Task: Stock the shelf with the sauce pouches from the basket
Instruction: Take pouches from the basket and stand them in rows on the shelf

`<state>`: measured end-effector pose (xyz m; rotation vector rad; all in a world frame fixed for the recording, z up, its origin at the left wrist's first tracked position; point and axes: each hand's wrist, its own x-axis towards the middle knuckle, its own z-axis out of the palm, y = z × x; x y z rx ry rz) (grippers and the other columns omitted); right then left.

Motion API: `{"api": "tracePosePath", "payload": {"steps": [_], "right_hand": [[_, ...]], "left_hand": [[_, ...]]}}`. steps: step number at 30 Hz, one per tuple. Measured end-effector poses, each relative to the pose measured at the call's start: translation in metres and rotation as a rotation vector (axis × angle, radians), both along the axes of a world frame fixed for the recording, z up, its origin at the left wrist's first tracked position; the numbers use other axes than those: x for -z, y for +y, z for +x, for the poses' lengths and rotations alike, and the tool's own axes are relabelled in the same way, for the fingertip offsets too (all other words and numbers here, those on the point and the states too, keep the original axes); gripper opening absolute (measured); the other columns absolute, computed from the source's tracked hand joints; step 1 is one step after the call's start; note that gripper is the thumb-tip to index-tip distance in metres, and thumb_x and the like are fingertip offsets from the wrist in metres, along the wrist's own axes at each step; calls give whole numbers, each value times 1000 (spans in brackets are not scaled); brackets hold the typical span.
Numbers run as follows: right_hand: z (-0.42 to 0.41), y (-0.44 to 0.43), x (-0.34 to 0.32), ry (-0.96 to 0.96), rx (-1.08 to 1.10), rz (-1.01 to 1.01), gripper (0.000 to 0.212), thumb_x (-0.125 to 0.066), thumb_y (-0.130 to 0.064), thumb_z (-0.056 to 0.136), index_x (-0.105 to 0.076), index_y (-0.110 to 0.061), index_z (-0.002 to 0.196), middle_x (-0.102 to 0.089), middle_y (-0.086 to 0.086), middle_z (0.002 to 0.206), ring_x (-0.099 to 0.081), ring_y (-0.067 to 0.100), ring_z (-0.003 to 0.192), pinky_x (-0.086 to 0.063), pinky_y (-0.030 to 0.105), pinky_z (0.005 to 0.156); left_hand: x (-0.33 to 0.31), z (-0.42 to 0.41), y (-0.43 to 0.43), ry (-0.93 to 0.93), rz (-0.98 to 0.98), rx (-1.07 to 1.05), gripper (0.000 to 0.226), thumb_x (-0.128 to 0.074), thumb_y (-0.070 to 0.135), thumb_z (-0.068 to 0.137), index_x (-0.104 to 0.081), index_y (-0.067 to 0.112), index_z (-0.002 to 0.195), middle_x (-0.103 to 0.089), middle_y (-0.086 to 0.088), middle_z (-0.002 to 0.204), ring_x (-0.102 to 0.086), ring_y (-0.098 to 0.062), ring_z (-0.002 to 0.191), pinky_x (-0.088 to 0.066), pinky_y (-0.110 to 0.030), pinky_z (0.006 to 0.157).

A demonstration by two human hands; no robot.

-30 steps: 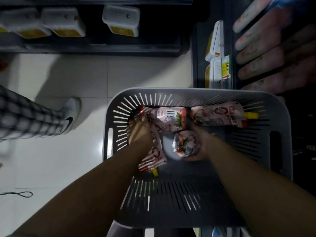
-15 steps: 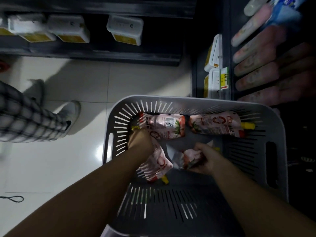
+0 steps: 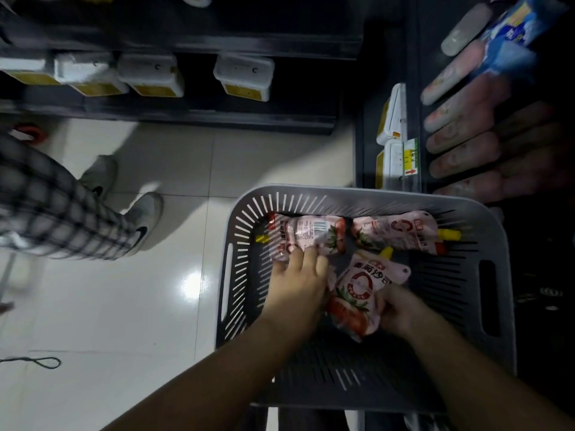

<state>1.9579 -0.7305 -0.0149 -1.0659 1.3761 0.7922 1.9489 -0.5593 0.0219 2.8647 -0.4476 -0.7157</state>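
Sauce pouches lie in a grey slotted basket (image 3: 504,237), both hands down among them.

Right hand (image 3: 399,309) grasps one pink sauce pouch (image 3: 361,290) by its lower edge near the middle of the basket, yellow cap pointing toward the far wall. Left hand (image 3: 298,281) lies flat just beside it, fingers (image 3: 311,258) extended and pressing on a second pouch (image 3: 306,234) at the basket's far left corner; it is not closed around that pouch. A third pouch (image 3: 401,233) lies along the far wall toward the right, its yellow cap (image 3: 449,234) at the right end. The shelf (image 3: 417,88) beyond the basket's far right corner carries a row of similar pink pouches (image 3: 460,147). Left of the basket, on the white tiled floor (image 3: 124,306), stands a person in checked trousers (image 3: 46,219) and grey sneakers (image 3: 143,222).
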Motion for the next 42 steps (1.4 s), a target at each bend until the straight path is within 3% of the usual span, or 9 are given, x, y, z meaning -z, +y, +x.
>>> {"api": "tracePosePath", "payload": {"steps": [3,5,8,11,18,26,31,37,42], "right_hand": [[-2,1,11,-7,-67,-93,47,-18,18,46,-52,4,74,-59,21,86,-54,39,94,-48,47,75],[-2,-5,26,-12,-123,-180,48,-21,18,43,-56,3,74,-61,21,88,-56,38,94,-49,40,69],[-4,-18,40,30,-251,-263,31,-24,26,63,-46,4,58,-50,17,69,-50,32,69,-38,30,54],[-10,-31,47,49,-341,-290,33,-27,22,76,-52,4,66,-54,17,77,-51,33,74,-47,40,70],[-15,-30,58,44,-443,-121,22,-58,7,81,-64,0,101,-66,24,105,-63,38,100,-51,47,91],[-24,-39,69,-58,-480,-190,28,-73,9,70,-65,-5,93,-67,22,109,-64,31,96,-53,43,83],[-21,-52,37,-73,-498,-115,34,-67,10,77,-61,3,110,-67,17,100,-62,27,87,-50,29,62],[-17,-68,-26,-106,-483,-14,21,-64,10,80,-64,-4,94,-67,6,79,-62,18,69,-47,15,39],[-12,-71,-80,-273,-505,55,25,-65,10,79,-67,-8,96,-71,7,89,-70,13,66,-53,20,51]], "left_hand": [[21,-14,-3,275,-116,-37,75,-69,39,76,-31,11,134,-33,-12,141,-31,-30,134,-39,-44,103],[28,-16,-4,603,-233,-153,84,-74,42,72,-32,10,138,-32,-10,142,-32,-28,132,-38,-39,106],[49,-23,-11,934,-443,-556,51,-72,33,78,-54,8,118,-53,-10,126,-53,-20,109,-49,-33,92],[75,-27,-20,838,-464,-1000,52,-64,18,84,-43,7,130,-45,-15,133,-54,-30,114,-52,-43,93],[114,-31,-26,673,-329,-1004,56,-75,28,75,-46,10,120,-52,-11,122,-57,-31,109,-55,-45,86],[102,-17,-23,1186,-746,-1251,24,-70,7,80,-62,3,103,-71,-11,94,-67,-17,72,-58,-24,55],[87,-14,-31,1393,-833,-1278,49,-75,10,74,-57,3,119,-68,-18,113,-67,-34,103,-52,-52,91],[31,-7,-40,1469,-929,-1135,31,-67,6,82,-58,4,111,-70,-15,106,-68,-29,94,-58,-42,80],[-16,5,-27,1404,-986,-1028,45,-69,-1,76,-58,2,120,-69,-19,111,-65,-35,105,-49,-54,94]]}}
